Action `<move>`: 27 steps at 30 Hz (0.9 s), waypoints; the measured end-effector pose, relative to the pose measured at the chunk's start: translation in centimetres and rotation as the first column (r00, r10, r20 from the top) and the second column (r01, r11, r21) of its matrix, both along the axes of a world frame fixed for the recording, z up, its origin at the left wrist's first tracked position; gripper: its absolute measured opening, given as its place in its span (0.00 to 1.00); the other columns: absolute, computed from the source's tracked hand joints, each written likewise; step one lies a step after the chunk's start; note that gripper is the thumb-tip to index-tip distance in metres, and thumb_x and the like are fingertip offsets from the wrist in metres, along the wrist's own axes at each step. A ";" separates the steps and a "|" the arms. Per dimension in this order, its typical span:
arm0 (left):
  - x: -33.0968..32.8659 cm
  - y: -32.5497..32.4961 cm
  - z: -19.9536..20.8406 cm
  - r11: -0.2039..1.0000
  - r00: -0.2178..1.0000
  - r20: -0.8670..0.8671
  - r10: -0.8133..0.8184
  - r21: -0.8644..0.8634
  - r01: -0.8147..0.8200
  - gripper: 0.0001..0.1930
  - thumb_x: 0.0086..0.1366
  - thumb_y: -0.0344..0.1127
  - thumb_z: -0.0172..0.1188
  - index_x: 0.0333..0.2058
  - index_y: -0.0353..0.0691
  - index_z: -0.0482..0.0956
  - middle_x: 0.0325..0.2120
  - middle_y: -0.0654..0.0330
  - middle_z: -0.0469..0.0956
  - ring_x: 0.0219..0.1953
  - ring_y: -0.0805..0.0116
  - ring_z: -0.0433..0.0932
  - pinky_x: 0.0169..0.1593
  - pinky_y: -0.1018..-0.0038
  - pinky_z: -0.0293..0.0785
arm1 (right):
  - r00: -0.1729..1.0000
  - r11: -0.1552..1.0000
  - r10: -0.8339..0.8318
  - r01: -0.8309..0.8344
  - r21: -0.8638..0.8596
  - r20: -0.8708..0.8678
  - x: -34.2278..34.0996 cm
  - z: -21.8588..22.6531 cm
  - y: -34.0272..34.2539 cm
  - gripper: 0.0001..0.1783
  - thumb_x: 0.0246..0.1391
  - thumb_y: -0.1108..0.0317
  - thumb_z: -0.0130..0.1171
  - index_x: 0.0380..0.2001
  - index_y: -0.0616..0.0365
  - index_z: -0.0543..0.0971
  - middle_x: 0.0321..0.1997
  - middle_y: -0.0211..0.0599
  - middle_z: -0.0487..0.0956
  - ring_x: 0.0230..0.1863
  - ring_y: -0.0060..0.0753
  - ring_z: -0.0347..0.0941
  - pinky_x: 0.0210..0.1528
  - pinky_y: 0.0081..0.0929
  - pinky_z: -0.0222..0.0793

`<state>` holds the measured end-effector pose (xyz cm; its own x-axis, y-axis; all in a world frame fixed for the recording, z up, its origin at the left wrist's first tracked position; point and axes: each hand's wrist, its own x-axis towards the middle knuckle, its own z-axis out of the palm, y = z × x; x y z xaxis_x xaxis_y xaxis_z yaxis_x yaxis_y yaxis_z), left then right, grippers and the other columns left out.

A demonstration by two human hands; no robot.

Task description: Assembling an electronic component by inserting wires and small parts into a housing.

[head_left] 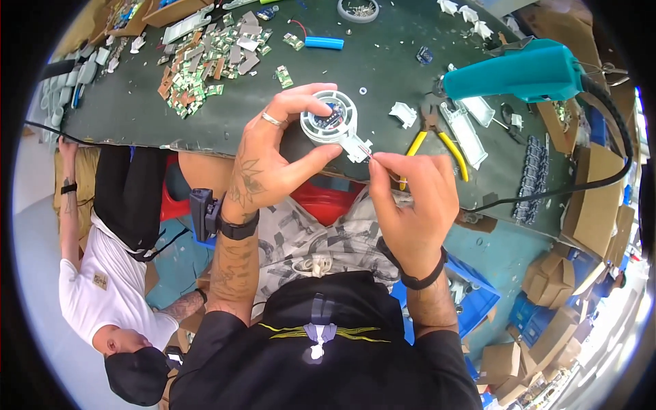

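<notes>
Head view: pale round housing (pixel 350 124) sits in the left hand (pixel 270 160), raised over the near edge of the bench (pixel 383 75). Left grip closed on it: thumb at the lower rim near the neck (pixel 354 146), index finger reaching over onto the blue circuit board (pixel 329 121) inside. Right hand (pixel 418 198) pinches a thin strand (pixel 370 155), probably wire, at the neck's end.

Handling, judged by looks: housing light, stiff plastic, smooth, maybe a bit slippery; spokes and neck could snap. Best hold: outer rim, clear of the board. Strand looks flexible, easily torn loose; pinch lightly.

Nearby on the bench: yellow-handled cutters (pixel 429 124), teal tool (pixel 512 72).

Writing: none legible on the housing or teal tool. Patch (pixel 100 281) on a co-worker's white shirt (pixel 109 294) has marks, too small to read.
</notes>
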<state>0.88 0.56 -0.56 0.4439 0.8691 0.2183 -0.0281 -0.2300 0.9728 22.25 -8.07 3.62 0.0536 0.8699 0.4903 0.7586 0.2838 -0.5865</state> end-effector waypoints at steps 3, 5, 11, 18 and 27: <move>0.0 0.0 0.1 0.998 0.997 -0.079 -0.005 0.057 0.009 0.29 0.61 0.15 0.75 0.59 0.38 0.75 0.71 0.38 0.73 0.66 0.61 0.79 0.69 0.64 0.76 | 1.000 1.000 -0.020 0.020 -0.011 0.018 -0.4 -0.7 0.5 0.12 0.51 0.75 0.80 0.38 0.52 0.87 0.31 0.26 0.82 0.33 0.34 0.72 0.30 0.31 0.69; 0.7 0.0 0.2 0.997 0.997 -0.059 0.050 0.070 -0.045 0.27 0.59 0.19 0.77 0.56 0.40 0.79 0.67 0.44 0.78 0.62 0.60 0.83 0.64 0.65 0.79 | 1.000 1.000 -0.023 0.023 -0.011 0.014 -0.3 -1.0 0.5 0.12 0.50 0.75 0.80 0.37 0.51 0.87 0.31 0.25 0.82 0.32 0.34 0.72 0.30 0.31 0.69; 1.0 0.0 0.2 0.988 0.992 -0.060 0.110 0.111 -0.103 0.25 0.57 0.23 0.80 0.52 0.43 0.82 0.63 0.50 0.84 0.58 0.56 0.87 0.59 0.64 0.84 | 0.994 0.998 -0.054 0.055 -0.005 0.096 -0.4 -1.0 0.7 0.12 0.50 0.75 0.81 0.36 0.51 0.87 0.29 0.25 0.80 0.32 0.33 0.72 0.30 0.31 0.71; 0.7 0.0 0.6 0.973 0.985 -0.155 0.071 0.229 -0.034 0.27 0.57 0.18 0.77 0.53 0.42 0.79 0.66 0.44 0.80 0.60 0.58 0.85 0.62 0.65 0.81 | 0.998 0.998 0.038 -0.036 -0.044 0.046 -0.9 -1.5 0.6 0.10 0.54 0.76 0.76 0.37 0.53 0.85 0.31 0.29 0.81 0.32 0.37 0.73 0.30 0.35 0.71; 0.6 -0.2 0.2 0.949 0.980 -0.162 0.117 0.309 -0.062 0.26 0.57 0.19 0.77 0.51 0.44 0.78 0.65 0.46 0.82 0.60 0.54 0.85 0.61 0.63 0.82 | 0.993 0.978 0.037 -0.058 -0.200 -0.108 -1.3 -0.8 0.3 0.07 0.57 0.78 0.73 0.35 0.56 0.83 0.30 0.32 0.82 0.31 0.40 0.73 0.33 0.38 0.70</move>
